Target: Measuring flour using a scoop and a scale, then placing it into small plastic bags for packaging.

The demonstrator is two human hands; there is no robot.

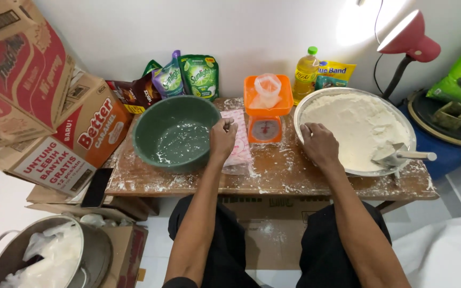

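My left hand (222, 140) rests on the right rim of a green bowl (158, 118), fingers curled, next to a pink-patterned plastic packet (239, 152). My right hand (318, 144) lies on the near-left rim of a wide metal basin (407, 128) full of white flour (356, 125); its fingers are bent and hold nothing I can see. A metal scoop (396, 156) lies in the flour at the right. Between the hands stands an orange kitchen scale (267, 114) with a clear plastic bag (267, 88) in its tray.
The low wooden table (284, 176) is dusted with flour. Pouches (185, 77), an oil bottle (305, 72) and a yellow packet stand at the back. Cardboard boxes (38, 101) stack at left, a phone (96, 188) beside them, a pot with plastic bags (49, 258) below, a red lamp (409, 40) at right.
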